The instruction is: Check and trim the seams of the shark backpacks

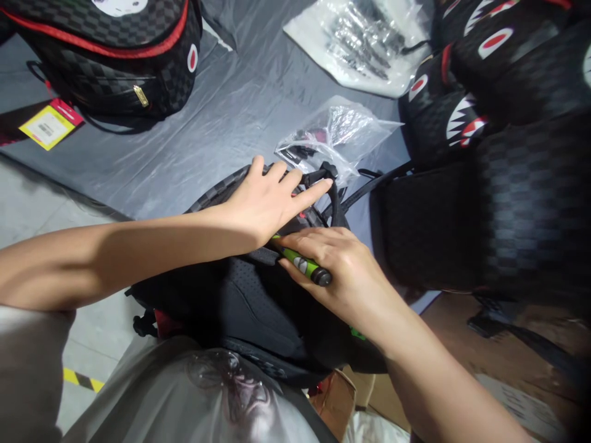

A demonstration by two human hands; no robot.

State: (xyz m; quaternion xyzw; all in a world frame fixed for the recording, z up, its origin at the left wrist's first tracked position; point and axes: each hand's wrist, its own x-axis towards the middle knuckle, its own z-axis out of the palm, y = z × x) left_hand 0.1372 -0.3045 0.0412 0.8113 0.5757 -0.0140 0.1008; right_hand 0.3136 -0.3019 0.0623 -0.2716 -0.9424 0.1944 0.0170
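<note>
A black backpack (249, 307) lies back-side up in front of me, its mesh padding showing. My left hand (268, 197) rests flat on its upper part, fingers stretched out toward the black top handle (330, 184). My right hand (332, 264) is closed around a green and black pen-like tool (305, 266), pressed against the backpack just below the left hand. A clear plastic bag (198, 394) covers the backpack's near end.
A checkered black backpack with red trim (115, 55) and a yellow tag (48, 126) lies at the far left on a grey sheet (231, 104). Several shark-mouth backpacks (498, 123) pile up on the right. Crumpled clear bags (337, 135) lie beyond the handle. Cardboard (462, 344) shows lower right.
</note>
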